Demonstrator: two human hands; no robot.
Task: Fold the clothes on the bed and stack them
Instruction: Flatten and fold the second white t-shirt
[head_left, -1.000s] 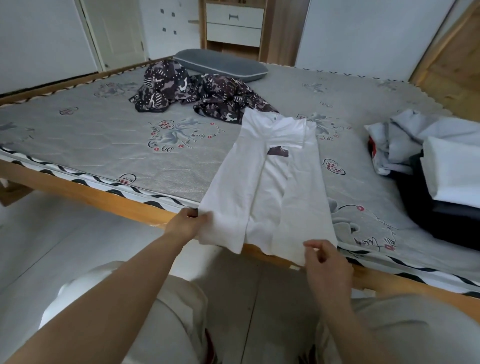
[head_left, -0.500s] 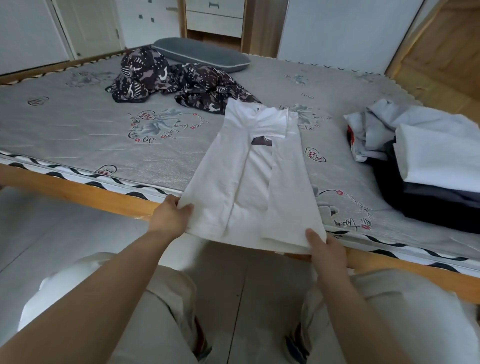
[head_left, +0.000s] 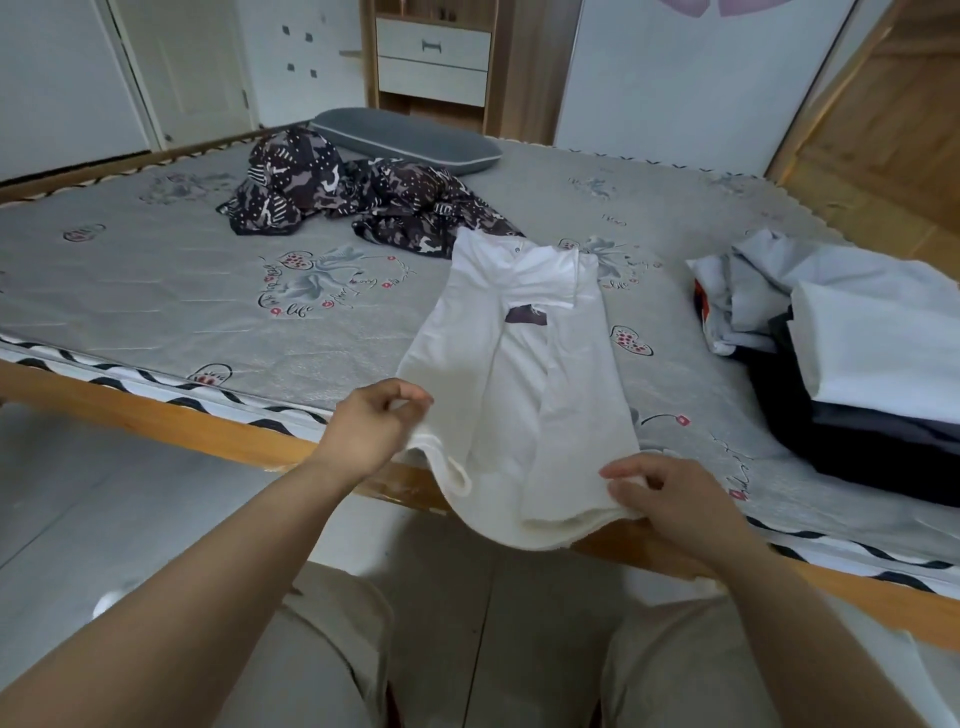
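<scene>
The white shirt (head_left: 519, 374) lies lengthwise on the bed (head_left: 156, 291), its collar end far from the fingers and its hem right at them, hanging a little over the wooden bed edge. Both long sides are already turned in toward the middle, so the shirt is a narrow strip. The left hand (head_left: 371, 431) pinches the near left corner of the hem, thumb and fingers curled round the cloth and lifting it slightly. The right hand (head_left: 670, 499) grips the near right corner in the same way, fingers bent over the folded edge.

Judging from this, the shirt is partway folded: the side folds are done, and the fold that brings the hem up toward the collar seems to be what is left for it.

To the right of the right hand's fingers, well apart, sits a stack of folded clothes (head_left: 872, 374), with white and dark pieces one on another, so several items look finished. Just beyond that pile lies a light garment (head_left: 748, 291) that looks loose rather than folded. Far beyond the fingers, a dark patterned garment (head_left: 363, 202) lies crumpled near a grey pillow (head_left: 410, 140), still unfolded. So at least that piece remains, besides stacking the shirt.
</scene>
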